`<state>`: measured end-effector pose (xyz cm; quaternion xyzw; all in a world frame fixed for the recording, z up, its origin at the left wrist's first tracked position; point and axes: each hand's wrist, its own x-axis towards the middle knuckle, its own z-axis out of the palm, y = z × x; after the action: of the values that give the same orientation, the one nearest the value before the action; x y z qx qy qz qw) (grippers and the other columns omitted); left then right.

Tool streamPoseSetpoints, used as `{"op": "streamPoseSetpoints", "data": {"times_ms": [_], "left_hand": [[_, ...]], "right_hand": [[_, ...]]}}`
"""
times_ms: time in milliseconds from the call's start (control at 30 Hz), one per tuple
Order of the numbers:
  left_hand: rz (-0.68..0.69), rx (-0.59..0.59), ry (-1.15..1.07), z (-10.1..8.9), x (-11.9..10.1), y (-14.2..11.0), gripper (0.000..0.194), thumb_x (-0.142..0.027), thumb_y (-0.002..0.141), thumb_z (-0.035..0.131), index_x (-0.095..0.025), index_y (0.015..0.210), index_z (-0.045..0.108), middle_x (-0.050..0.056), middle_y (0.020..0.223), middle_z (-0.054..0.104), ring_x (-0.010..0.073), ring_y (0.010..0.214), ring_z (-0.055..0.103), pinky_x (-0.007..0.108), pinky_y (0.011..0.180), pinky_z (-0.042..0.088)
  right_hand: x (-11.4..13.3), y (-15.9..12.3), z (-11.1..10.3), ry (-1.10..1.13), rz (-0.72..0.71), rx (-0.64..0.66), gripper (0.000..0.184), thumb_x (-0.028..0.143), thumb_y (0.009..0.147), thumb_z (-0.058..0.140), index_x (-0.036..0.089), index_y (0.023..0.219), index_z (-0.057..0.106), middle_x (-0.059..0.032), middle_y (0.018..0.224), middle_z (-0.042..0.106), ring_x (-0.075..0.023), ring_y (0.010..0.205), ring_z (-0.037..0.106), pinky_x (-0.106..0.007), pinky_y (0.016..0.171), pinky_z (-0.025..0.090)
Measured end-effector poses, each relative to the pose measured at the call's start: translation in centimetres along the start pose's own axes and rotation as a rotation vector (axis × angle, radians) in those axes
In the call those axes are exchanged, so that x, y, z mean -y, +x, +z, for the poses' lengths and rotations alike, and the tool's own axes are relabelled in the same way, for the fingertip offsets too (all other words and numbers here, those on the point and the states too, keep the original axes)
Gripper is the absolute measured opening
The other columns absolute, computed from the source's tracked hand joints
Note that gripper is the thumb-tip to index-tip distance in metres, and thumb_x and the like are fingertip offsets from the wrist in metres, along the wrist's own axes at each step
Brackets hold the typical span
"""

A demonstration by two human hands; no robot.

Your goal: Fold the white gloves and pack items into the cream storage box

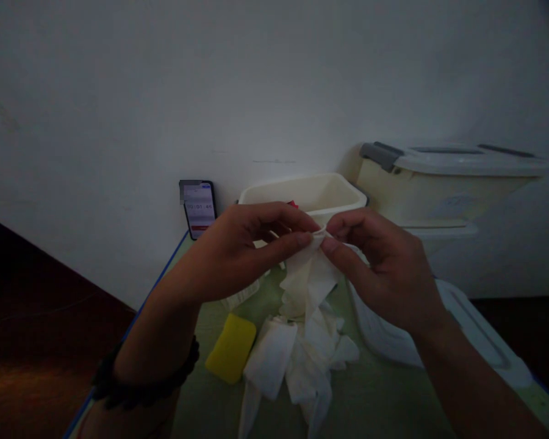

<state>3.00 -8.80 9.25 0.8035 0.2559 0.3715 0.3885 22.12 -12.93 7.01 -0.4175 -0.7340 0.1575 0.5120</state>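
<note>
Here are both hands up in the middle, right in front of the cream tub [302, 186], and they're meeting over one thing: a thin white sheet [308, 268], cloth or paper, hard to say which. The left hand [263, 244] has its fingers narrow, thumb and fingertips nipping the sheet's top edge; opposite, just beside it, the right hand [379, 265] pinches the same edge, its thumb below the fingertips. Down hangs the sheet, over the green desk [215, 414], falling towards a crumpled white heap [308, 360]; whether the two are one piece, you cannot tell. To the left of that heap, and right up against it, sits a yellow sponge [232, 349], tilted. A labelled white item [242, 296] peeks out below the left hand, mostly hidden. Round the left wrist, a dark beaded bracelet [146, 381]. Over at the back left, a phone [200, 210] leans upright on the wall [274, 73], screen lit with a timer. Something red [293, 204] shows at the tub; to the right stands a lidded box [430, 189] with grey clips, and a white lid [480, 335] lies beyond the right forearm.
</note>
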Motion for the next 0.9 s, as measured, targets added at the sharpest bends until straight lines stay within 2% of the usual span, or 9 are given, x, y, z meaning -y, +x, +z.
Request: {"op": "streamPoseSetpoints", "data": {"times_ms": [200, 467, 733, 900], "left_hand": [[0.004, -0.011, -0.002, -0.03, 0.06, -0.01, 0.013, -0.028, 0.084, 0.064, -0.019, 0.091, 0.069, 0.001, 0.082, 0.07, 0.0124, 0.074, 0.064, 0.021, 0.066, 0.052], [0.014, 0.013, 0.023, -0.05, 0.13, -0.02, 0.013, -0.029, 0.085, 0.062, -0.019, 0.092, 0.068, 0.002, 0.084, 0.069, 0.0127, 0.075, 0.064, 0.022, 0.069, 0.053], [-0.04, 0.084, -0.042, -0.22, -0.39, -0.19, 0.014, -0.031, 0.087, 0.06, -0.018, 0.091, 0.057, 0.001, 0.081, 0.064, 0.0116, 0.074, 0.062, 0.021, 0.065, 0.053], [0.0, 0.103, 0.064, -0.5, -0.2, -0.21, 0.018, -0.027, 0.081, 0.067, -0.017, 0.092, 0.056, 0.0, 0.084, 0.062, 0.011, 0.076, 0.062, 0.021, 0.069, 0.054]], "right_hand": [[0.05, 0.0, -0.08, 0.049, 0.01, 0.054, 0.007, 0.023, 0.085, 0.06, 0.021, 0.09, 0.055, 0.0028, 0.073, 0.055, -0.0098, 0.064, 0.053, -0.022, 0.056, 0.044], [-0.07, -0.03, 0.0, 0.065, 0.041, 0.036, 0.007, 0.023, 0.086, 0.062, 0.021, 0.089, 0.057, 0.0038, 0.072, 0.057, -0.0082, 0.062, 0.053, -0.021, 0.055, 0.044], [0.11, 0.16, -0.1, 0.058, 0.033, 0.031, 0.005, 0.023, 0.085, 0.063, 0.02, 0.088, 0.06, 0.0042, 0.071, 0.06, -0.0072, 0.061, 0.054, -0.02, 0.054, 0.043], [0.3, 0.06, -0.19, 0.017, 0.019, 0.037, 0.004, 0.024, 0.086, 0.063, 0.02, 0.087, 0.062, 0.0028, 0.073, 0.064, -0.0088, 0.064, 0.057, -0.021, 0.056, 0.044]]}}
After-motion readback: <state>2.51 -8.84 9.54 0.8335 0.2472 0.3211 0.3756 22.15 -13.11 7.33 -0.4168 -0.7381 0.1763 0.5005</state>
